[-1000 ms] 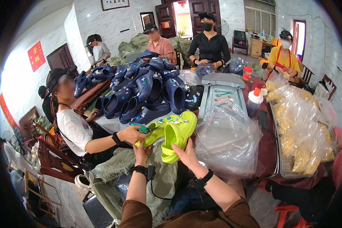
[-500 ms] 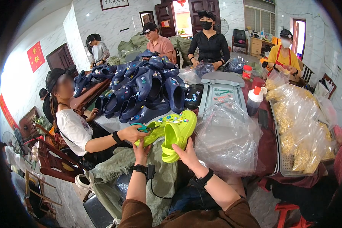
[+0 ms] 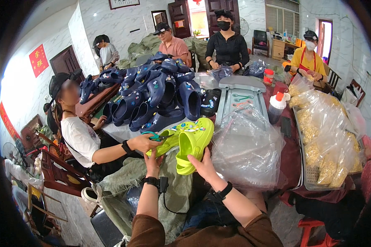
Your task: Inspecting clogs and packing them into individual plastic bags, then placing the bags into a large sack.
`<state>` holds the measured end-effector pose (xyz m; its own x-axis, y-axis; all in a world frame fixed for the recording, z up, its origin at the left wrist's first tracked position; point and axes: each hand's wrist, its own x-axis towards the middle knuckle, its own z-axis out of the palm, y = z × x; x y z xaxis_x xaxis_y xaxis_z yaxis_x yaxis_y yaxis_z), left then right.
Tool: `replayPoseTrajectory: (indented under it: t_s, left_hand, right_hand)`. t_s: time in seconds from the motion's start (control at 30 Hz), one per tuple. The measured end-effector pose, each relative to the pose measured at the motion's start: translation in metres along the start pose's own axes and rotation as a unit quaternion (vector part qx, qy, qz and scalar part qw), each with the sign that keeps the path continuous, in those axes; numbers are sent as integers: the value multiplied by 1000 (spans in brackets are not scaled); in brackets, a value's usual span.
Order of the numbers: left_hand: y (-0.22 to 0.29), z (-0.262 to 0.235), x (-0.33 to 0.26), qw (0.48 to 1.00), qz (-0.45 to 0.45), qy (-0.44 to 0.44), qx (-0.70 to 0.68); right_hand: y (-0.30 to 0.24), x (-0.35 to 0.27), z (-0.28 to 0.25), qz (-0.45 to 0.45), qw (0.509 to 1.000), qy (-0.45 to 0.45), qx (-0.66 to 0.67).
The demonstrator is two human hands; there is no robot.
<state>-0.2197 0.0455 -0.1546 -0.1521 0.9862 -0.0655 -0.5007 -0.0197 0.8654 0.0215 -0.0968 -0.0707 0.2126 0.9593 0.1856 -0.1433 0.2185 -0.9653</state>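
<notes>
Two lime-green clogs with colourful charms lie side by side in front of me. My left hand [image 3: 153,162] is closed around the lower end of the left clog [image 3: 164,148]. The right clog [image 3: 198,136] is gripped by my right hand [image 3: 203,164], thumb against its side and heel. From the left, a co-worker's hand [image 3: 141,143] reaches to the left clog, with teal-handled scissors [image 3: 151,136] in it. My left fingers are partly hidden under the clog.
Navy clogs [image 3: 146,94] are heaped on the table beyond my hands. Clear plastic bags [image 3: 247,152] lie on the right, before a grey board [image 3: 241,96]. Farther right stand a dark bottle [image 3: 277,108] and a tray [image 3: 317,186] of bagged yellow pieces. Several people sit around.
Both lime-green clogs stay in my hands and have risen only slightly. The co-worker's hand with the scissors remains at the left clog.
</notes>
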Motion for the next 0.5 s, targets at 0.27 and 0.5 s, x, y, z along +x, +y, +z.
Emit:
replayPoseTrajectory:
  t_s: [0.27, 0.5]
  left_hand:
    - [-4, 14, -3, 1000, -7, 26, 12]
    - [24, -5, 21, 991, -70, -25, 108]
  right_hand:
    - [-1, -6, -20, 123, 983, 30, 134]
    - [-22, -24, -62, 155, 977, -10, 143]
